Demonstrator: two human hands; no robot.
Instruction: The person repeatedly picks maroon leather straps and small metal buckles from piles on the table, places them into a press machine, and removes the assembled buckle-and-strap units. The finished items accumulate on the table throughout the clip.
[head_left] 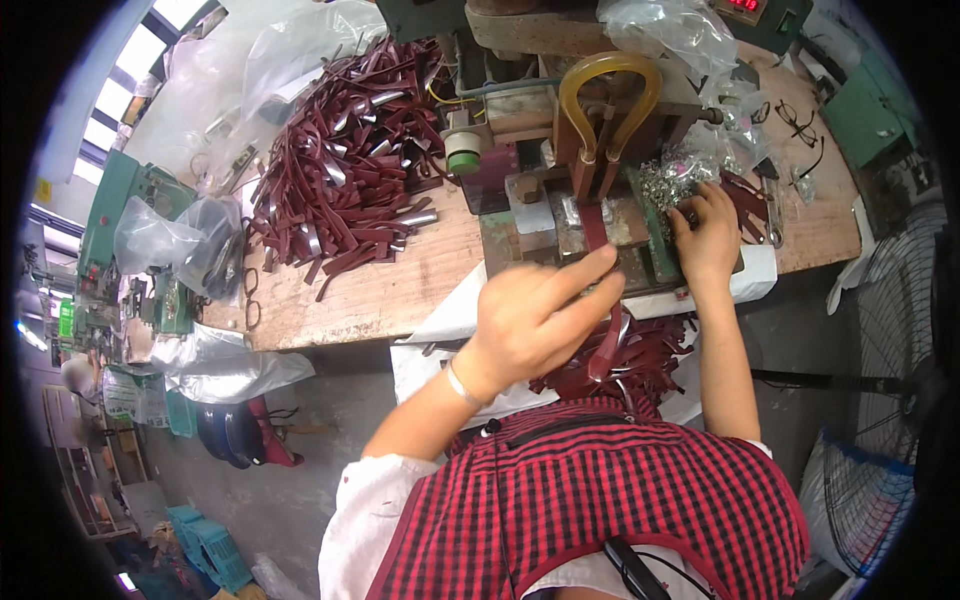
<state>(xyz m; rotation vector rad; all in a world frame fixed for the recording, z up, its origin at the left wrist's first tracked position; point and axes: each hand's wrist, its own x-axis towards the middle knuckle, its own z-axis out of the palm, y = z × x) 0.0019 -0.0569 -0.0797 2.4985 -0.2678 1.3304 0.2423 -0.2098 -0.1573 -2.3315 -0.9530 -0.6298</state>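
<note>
At the near side of the machine point(520, 118), the left hand point(535, 320) has a maroon strap point(595, 226) pinched in its fingertips, its far end sitting under a looped yellow tube point(612, 63). Off to the right, the right hand point(709, 238) is curled at some tiny silvery bits point(657, 188), can't tell if it's gripping any. Further out there's a big strap heap point(345, 170) on the wooden table point(335, 318) to the left.

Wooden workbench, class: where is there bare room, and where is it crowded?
Bare: the workbench between the maroon strip pile and the front edge. A smaller patch lies between the black eyeglasses and the right front corner. Crowded: right of the machine, with small metal pieces by the right hand.
</note>
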